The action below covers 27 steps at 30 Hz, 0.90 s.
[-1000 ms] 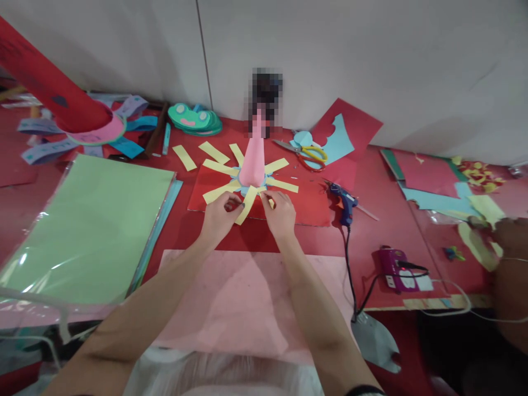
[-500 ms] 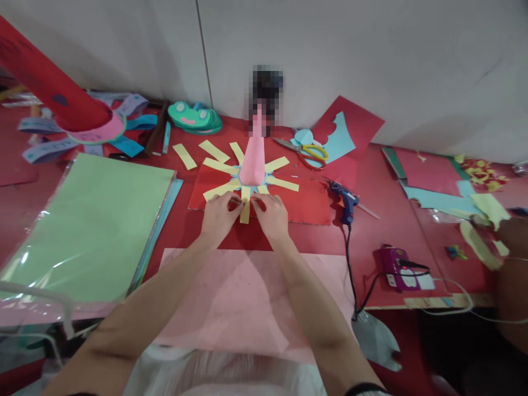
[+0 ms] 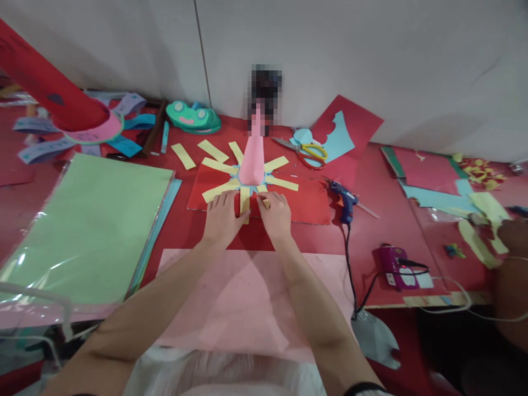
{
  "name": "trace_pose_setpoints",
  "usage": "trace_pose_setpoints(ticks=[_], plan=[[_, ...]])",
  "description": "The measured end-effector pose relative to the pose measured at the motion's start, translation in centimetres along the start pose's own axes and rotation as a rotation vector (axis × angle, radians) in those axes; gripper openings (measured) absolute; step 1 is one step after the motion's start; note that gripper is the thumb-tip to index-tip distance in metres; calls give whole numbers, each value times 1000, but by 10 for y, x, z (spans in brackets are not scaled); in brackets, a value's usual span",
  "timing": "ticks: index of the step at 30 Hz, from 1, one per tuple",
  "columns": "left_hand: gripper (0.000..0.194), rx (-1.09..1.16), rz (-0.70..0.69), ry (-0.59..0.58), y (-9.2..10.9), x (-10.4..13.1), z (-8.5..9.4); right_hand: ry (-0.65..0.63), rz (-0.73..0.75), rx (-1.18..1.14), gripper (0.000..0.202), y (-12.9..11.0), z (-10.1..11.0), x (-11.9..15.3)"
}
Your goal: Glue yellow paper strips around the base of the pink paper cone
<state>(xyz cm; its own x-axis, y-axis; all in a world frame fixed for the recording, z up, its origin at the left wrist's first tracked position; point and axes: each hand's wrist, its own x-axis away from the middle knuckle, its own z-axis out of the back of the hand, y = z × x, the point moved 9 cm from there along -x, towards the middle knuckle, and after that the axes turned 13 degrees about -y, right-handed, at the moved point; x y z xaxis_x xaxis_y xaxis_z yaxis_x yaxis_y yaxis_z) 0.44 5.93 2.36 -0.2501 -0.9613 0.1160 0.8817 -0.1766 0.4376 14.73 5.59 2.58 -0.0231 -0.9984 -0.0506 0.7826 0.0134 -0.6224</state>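
Observation:
A tall pink paper cone (image 3: 253,161) stands on a scalloped light-blue paper base, with several yellow paper strips (image 3: 284,183) fanning out around it. Beneath them lies a red board (image 3: 307,201). My left hand (image 3: 223,217) rests with fingers stretched out over the lower left strips, its thumb beside the front yellow strip (image 3: 245,199). To the right of that strip, my right hand (image 3: 277,214) pinches a short-looking yellow paper strip (image 3: 262,188), partly covered by the fingers.
Scissors (image 3: 307,151) lie behind by blue paper scraps; a blue glue gun (image 3: 347,202) sits at right, its cord running to a purple power socket (image 3: 398,268). Wrapped green paper (image 3: 94,225) is at left, near a red paper tube (image 3: 61,82). Another person's hand (image 3: 513,236) is far right.
Both hands have let go of the front strip. My left hand has flattened out to its left; my right hand has shifted slightly right onto the neighbouring yellow strip.

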Motion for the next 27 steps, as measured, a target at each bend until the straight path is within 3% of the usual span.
trace_pose_setpoints(ticks=[7,12,23,27], plan=[[58,-36,-74,-94,8,3,-11,-42,48,2,25,-4,-5,-1],[58,-41,-80,-132,7,2,-12,-102,20,45,29,-5,-10,-1],[59,-33,-127,-145,8,0,-15,-130,-11,71,29,-3,-13,-1],[49,-16,-68,-57,3,-1,-5,-119,1,54,29,-3,-13,0]])
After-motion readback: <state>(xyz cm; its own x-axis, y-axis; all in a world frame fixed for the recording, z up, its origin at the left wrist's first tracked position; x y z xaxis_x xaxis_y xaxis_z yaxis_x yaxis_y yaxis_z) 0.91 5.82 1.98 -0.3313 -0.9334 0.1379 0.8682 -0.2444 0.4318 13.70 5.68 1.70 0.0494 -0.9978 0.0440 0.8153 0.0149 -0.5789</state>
